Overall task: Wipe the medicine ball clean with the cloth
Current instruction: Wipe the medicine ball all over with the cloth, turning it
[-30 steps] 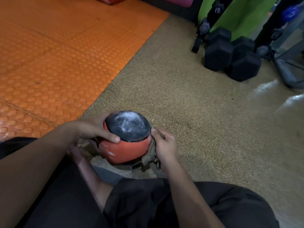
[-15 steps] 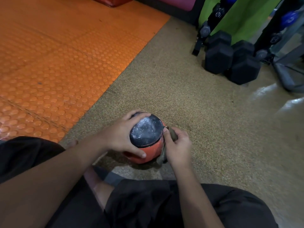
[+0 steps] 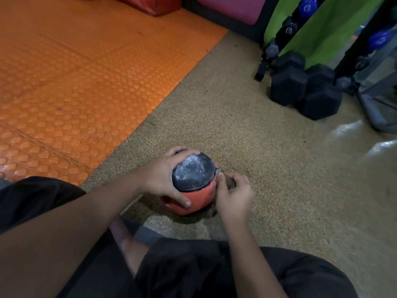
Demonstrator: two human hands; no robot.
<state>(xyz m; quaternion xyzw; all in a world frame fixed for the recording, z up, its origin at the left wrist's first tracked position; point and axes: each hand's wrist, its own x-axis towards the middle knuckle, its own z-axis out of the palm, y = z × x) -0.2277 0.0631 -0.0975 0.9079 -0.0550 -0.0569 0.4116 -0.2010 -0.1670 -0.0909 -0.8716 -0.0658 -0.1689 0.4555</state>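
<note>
Left hand (image 3: 165, 179) is being curled round the medicine ball (image 3: 194, 186), at the floor's six o'clock.
At the ball's three o'clock, the cloth (image 3: 230, 184) is being pinched against it by the right hand (image 3: 233, 195).

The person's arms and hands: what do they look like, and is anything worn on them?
Both forearms are bare: no sleeves reach into view. The left hand and the right hand wear no gloves, and no rings, watch or wristbands show. The fingernails look short and unpainted. Lower down, the person wears dark shorts.
</note>
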